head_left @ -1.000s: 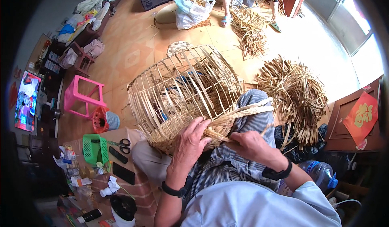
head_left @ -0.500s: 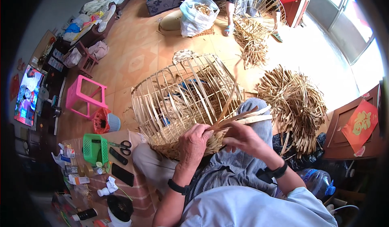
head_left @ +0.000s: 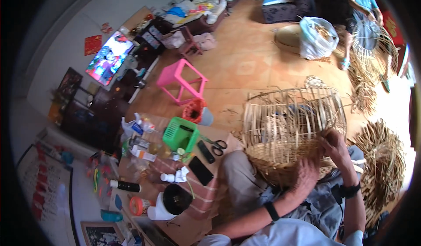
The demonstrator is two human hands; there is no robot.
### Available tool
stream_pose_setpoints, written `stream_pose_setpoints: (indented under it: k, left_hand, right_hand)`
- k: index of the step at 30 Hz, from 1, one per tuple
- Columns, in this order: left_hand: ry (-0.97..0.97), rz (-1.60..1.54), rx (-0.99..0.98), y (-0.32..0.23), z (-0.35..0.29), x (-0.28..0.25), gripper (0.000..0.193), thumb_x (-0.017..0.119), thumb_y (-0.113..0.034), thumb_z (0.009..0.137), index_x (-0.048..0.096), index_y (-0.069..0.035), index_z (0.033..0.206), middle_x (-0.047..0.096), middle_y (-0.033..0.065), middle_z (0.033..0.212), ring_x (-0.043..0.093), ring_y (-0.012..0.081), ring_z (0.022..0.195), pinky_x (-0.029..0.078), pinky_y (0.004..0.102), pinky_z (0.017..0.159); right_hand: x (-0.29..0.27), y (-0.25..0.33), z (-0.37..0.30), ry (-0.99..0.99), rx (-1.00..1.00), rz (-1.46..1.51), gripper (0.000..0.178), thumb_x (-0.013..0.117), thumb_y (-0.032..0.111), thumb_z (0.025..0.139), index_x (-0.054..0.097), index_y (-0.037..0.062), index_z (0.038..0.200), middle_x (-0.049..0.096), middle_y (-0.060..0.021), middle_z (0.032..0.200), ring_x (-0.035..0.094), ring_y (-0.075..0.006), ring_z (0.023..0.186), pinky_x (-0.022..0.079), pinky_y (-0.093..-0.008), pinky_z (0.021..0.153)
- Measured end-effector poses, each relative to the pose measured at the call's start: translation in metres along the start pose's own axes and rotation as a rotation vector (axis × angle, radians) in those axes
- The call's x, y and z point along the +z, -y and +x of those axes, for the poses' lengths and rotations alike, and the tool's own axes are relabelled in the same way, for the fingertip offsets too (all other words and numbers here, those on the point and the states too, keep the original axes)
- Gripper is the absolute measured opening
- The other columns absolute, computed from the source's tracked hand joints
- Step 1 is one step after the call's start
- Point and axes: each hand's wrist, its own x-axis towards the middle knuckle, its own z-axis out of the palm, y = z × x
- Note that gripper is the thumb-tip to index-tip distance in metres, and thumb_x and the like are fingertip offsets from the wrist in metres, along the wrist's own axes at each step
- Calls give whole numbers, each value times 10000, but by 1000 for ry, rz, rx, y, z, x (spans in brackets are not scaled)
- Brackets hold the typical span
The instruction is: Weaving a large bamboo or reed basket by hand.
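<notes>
A half-woven basket (head_left: 285, 154) lies tilted across my lap, its lower part tightly woven and its upper ribs bare. My left hand (head_left: 305, 174) presses on the near side of the weave, fingers closed against it and slightly blurred. Just above and to the right, my right hand (head_left: 335, 146) is closed in a pinch on a brown dried plant strip among the ribs; most of that strip is hidden by the fingers. Pale strip ends (head_left: 358, 163) stick out to the right of my right wrist. Loose dried strips show inside the basket.
A pile of dried strips (head_left: 380, 158) lies on the floor at right. To the left, a cloth-covered table holds a green plastic basket (head_left: 174, 141), scissors (head_left: 218, 147) and a black phone (head_left: 201, 171). Beyond are a pink stool (head_left: 177, 75), a white bag (head_left: 316, 44) and a seated person with another basket.
My view has swung left, so everything sits further right in the picture. My right hand has moved up to the ribs, above my left hand, and the long strips no longer fan out upward.
</notes>
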Motion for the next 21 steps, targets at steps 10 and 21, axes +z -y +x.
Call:
stream_pose_setpoints:
  k: [10, 21]
  left_hand:
    - [132, -78, 23, 3, 1, 14, 236, 532, -176, 898, 585, -50, 1090, 565, 98, 937, 545, 213, 853, 411, 357, 760]
    - [-117, -435, 75, 19, -7, 19, 423, 599, -151, 917, 539, 59, 1279, 571, 174, 1070, 574, 321, 1036, 463, 429, 923]
  right_hand:
    - [16, -6, -17, -102, -409, -1118, 100, 682, 31, 790, 616, 33, 866, 602, -155, 801, 648, -379, 697, 496, -456, 600]
    - [-2, -40, -34, -209, 21, -275, 332, 711, -13, 877, 556, 1, 1171, 661, -77, 771, 602, -115, 653, 473, -293, 557]
